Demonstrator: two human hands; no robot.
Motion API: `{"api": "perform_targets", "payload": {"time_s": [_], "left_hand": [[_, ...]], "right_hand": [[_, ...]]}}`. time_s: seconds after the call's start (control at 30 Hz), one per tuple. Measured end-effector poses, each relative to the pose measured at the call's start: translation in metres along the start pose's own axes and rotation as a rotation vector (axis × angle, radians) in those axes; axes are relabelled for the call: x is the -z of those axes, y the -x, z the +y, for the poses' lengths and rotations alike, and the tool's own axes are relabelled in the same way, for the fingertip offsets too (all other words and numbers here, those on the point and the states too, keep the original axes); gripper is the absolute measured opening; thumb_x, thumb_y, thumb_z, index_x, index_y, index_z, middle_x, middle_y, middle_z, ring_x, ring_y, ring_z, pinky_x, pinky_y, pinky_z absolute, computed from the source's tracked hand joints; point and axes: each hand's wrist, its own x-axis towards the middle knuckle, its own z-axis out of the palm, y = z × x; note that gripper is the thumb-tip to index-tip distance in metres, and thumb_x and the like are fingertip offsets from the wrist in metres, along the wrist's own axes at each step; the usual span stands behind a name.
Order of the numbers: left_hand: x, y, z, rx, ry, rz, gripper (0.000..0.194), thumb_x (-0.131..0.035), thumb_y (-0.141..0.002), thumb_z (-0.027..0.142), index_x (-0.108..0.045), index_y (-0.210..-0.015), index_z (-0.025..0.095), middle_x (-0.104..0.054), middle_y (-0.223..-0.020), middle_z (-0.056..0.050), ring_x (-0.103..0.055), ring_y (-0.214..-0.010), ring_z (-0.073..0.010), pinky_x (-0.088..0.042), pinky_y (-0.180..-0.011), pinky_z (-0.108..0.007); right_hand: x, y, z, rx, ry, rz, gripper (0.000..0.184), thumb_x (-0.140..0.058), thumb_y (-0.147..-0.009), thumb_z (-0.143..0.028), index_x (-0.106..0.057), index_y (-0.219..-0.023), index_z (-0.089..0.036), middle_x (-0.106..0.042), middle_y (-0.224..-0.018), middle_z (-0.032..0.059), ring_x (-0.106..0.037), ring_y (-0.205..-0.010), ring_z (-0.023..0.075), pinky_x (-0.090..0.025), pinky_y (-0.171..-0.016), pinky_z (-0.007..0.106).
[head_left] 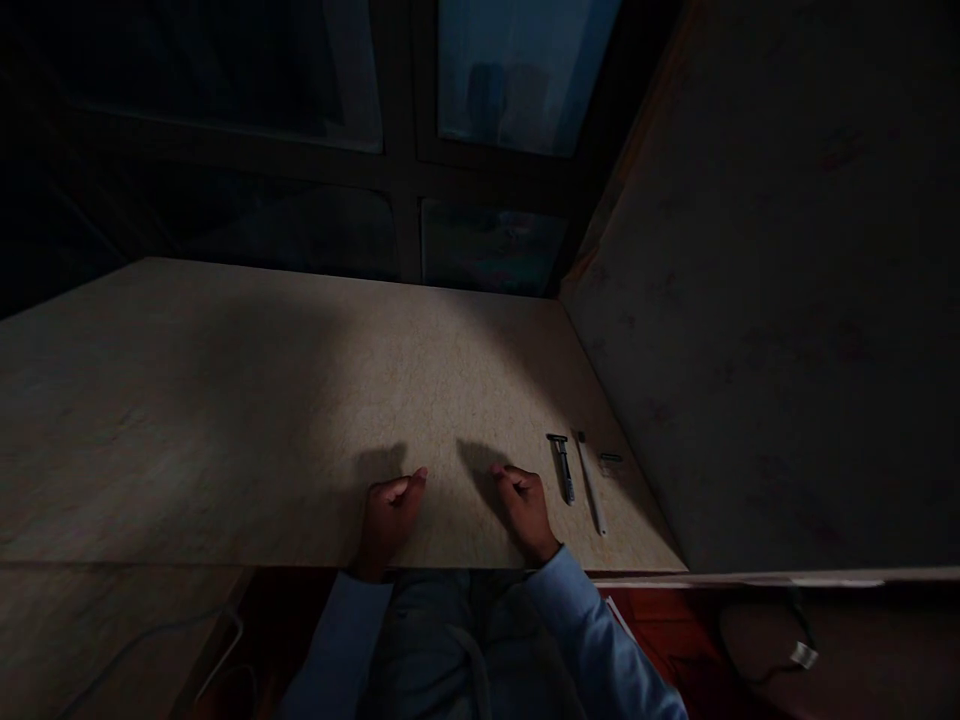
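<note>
My left hand (394, 508) rests near the front edge of the table (300, 430), its fingers curled into a loose fist and the thumb pointing forward. Mirroring it, my right hand (526, 508) is also closed, thumb toward the middle, and nothing shows in either hand. Just right of my right hand lies a black and grey razor (564, 470), head pointing away from me. Beside that is a pale toothbrush (591, 487) with a dark head. Farther right sits a small piece with a black bar and a clear part (610, 459); its kind is unclear.
A wall (765, 380) borders the table on the right. Dark-framed windows (525, 80) stand behind the far edge. Below at left, a cable (157, 630) runs over a lower surface; another cord with a white tag (804, 655) hangs at lower right. The light is dim.
</note>
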Motion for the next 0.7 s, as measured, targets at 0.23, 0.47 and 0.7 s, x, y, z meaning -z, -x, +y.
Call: {"api": "perform_targets", "payload": {"time_s": [0.23,0.47,0.7], "left_hand": [[0.003,0.001,0.001,0.028,-0.017,-0.014,0.052,-0.052,-0.080,0.051,-0.020,-0.052,0.020,-0.018,-0.053,0.003,-0.021,-0.049,-0.0080,-0.020,-0.046,-0.024],[0.004,0.000,0.001,0.030,-0.056,-0.040,0.052,-0.051,-0.079,0.053,-0.023,-0.049,0.020,-0.020,-0.051,0.002,-0.024,-0.048,-0.0084,-0.021,-0.044,-0.024],[0.007,0.001,0.003,0.035,-0.072,-0.055,0.051,-0.054,-0.078,0.051,-0.026,-0.048,0.019,-0.021,-0.049,0.003,-0.025,-0.047,-0.0087,-0.022,-0.042,-0.022]], "right_hand": [[0.000,0.006,0.000,0.043,0.099,-0.050,0.051,-0.049,-0.091,-0.044,-0.030,-0.051,-0.019,-0.025,-0.052,-0.0044,-0.024,-0.050,0.0079,-0.021,-0.048,0.024],[0.007,0.021,-0.004,0.030,0.154,-0.130,0.051,-0.049,-0.092,-0.042,-0.033,-0.051,-0.018,-0.028,-0.051,-0.0045,-0.027,-0.049,0.0076,-0.022,-0.048,0.023],[0.060,0.049,-0.028,0.045,0.322,-0.090,0.051,-0.050,-0.094,-0.042,-0.035,-0.052,-0.018,-0.029,-0.051,-0.0041,-0.030,-0.049,0.0080,-0.023,-0.048,0.024]]}}
